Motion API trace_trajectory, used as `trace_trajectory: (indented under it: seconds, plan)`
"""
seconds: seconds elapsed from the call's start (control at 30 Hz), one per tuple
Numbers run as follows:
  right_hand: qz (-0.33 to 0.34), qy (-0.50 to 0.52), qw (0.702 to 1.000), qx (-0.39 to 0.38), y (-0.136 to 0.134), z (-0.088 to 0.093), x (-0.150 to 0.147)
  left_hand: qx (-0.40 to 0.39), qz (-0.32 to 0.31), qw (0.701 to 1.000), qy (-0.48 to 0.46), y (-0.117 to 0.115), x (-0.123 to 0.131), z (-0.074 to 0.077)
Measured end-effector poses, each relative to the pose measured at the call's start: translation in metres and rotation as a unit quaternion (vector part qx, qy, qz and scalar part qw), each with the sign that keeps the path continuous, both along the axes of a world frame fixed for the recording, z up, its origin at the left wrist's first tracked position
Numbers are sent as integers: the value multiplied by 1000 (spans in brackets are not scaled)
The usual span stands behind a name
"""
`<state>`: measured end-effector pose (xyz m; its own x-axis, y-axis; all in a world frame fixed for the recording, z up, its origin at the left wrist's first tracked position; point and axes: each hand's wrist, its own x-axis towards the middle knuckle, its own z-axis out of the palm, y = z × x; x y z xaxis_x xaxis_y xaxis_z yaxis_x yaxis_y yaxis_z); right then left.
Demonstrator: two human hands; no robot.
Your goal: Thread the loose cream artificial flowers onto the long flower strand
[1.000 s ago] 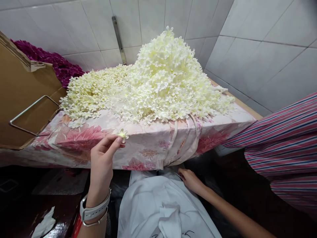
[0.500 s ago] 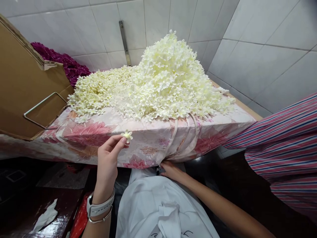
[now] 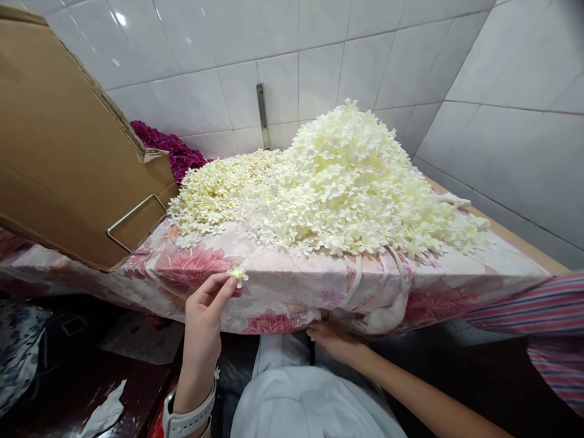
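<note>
Fingertips of the left hand pinch one small cream fabric blossom, held at the front edge of the pink floral cloth, probably for inspection, below the heap of cream fabric blossoms. Under that edge the right hand sits loosely curled; any grip unclear.

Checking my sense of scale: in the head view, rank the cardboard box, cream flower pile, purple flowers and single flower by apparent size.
1. cardboard box and cream flower pile: alike; box is nearer and cropped, so unranked.
2. purple flowers, partly hidden.
3. single flower, in the left hand's grip.
</note>
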<state>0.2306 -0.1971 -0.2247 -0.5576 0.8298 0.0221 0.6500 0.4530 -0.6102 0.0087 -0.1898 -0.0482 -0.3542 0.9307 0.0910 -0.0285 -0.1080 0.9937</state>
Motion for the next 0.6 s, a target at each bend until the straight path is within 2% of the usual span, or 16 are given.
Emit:
trace_trajectory:
  seconds: [0.1, 0.17, 0.2, 0.27, 0.37, 0.4, 0.47, 0.53, 0.6]
  plan:
    - [84, 3, 996, 6, -12, 52, 9, 2, 41, 999, -15, 9, -6, 6]
    - [116, 21, 992, 31, -10, 102, 14, 11, 63, 998, -23, 19, -7, 10]
    - [132, 59, 987, 69, -3, 131, 16, 11, 65, 997, -27, 25, -6, 13]
    - [117, 97, 974, 170, 23, 189, 18, 2, 55, 998, -38, 39, -3, 17]
    - [89, 33, 970, 226, 83, 261, 14, -24, 19, 998, -48, 61, 2, 23]
    - [64, -16, 972, 226, 104, 278, 10, -26, 11, 999, -44, 68, 2, 25]
    - [27, -92, 968, 233, 142, 299, 2, -16, 2, 999, -27, 82, 3, 29]
    - [6, -148, 955, 256, 172, 307, -7, 5, 1, 1000, -10, 93, 2, 31]
    - [10, -183, 944, 273, 194, 305, -11, 17, 1, 1000, 0, 102, 1, 32]
